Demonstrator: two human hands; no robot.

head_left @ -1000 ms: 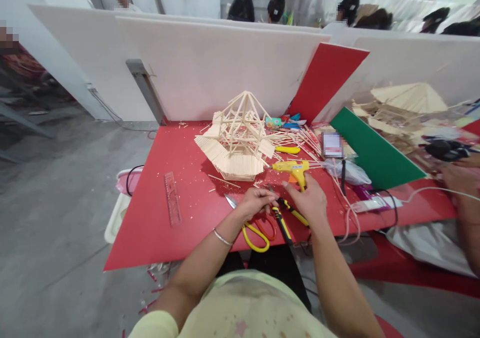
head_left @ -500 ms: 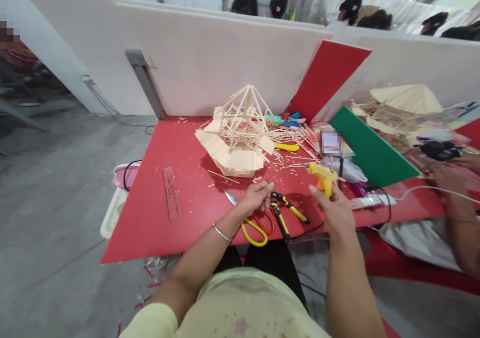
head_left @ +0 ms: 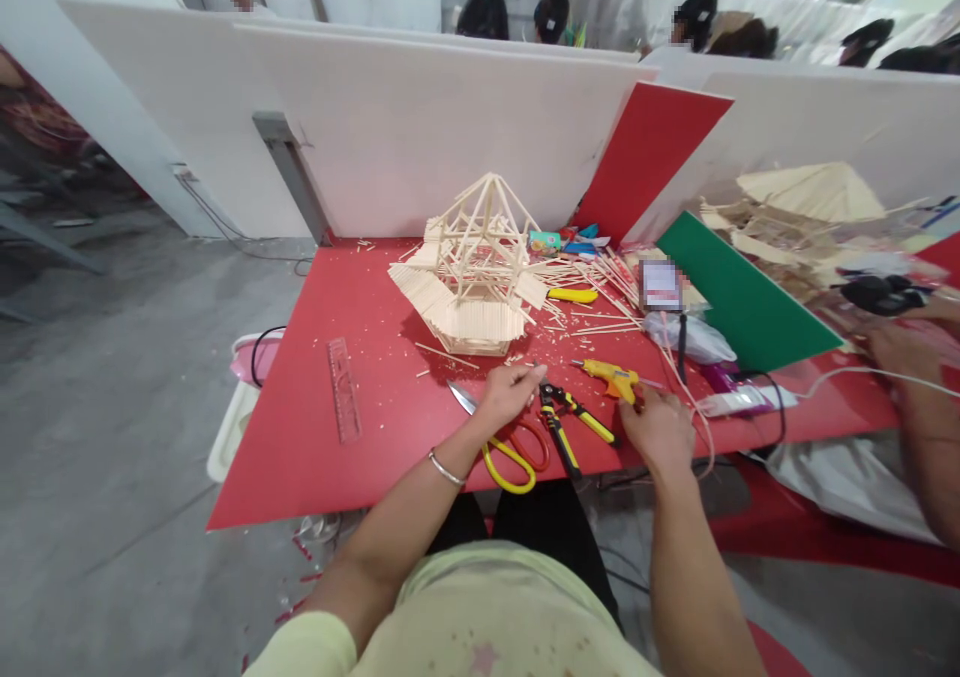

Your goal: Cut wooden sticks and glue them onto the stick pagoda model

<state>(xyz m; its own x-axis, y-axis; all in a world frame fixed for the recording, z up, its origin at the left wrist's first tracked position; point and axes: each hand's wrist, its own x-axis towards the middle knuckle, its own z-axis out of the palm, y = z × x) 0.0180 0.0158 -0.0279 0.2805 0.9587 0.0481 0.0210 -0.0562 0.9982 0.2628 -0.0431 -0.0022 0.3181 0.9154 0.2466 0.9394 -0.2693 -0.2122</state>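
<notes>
Below the left edge of the red surface (head_left: 281, 477) stand a pink tub (head_left: 246, 359) and a white tray (head_left: 223, 442). A clear ruler (head_left: 343, 390) lies just in from that edge, roughly midway between the far left and near left corners. Further right, the pavilion-like stick model (head_left: 482, 322) stands upright toward the back edge, its peaked frame open and panels of sticks flaring around its lower part, with loose scraps about its foot. Nearer the front edge lie scissors (head_left: 511, 485), one handle yellow and one red. The left hand (head_left: 511, 394) is above them, fingers curled together; whether they pinch anything cannot be told. Right of it, black-and-yellow pliers (head_left: 564, 439) lie with handles spread toward the front edge. Loose sticks (head_left: 581, 277) and a yellow handle (head_left: 572, 296) lie behind, toward the back edge. The yellow glue gun (head_left: 609, 375) has its nozzle pointing left; the right hand (head_left: 661, 429) meets its grip, fingers bent, though whether they close round it cannot be told. Beyond are a plastic bag (head_left: 694, 339) and a tilted green board (head_left: 739, 297).
</notes>
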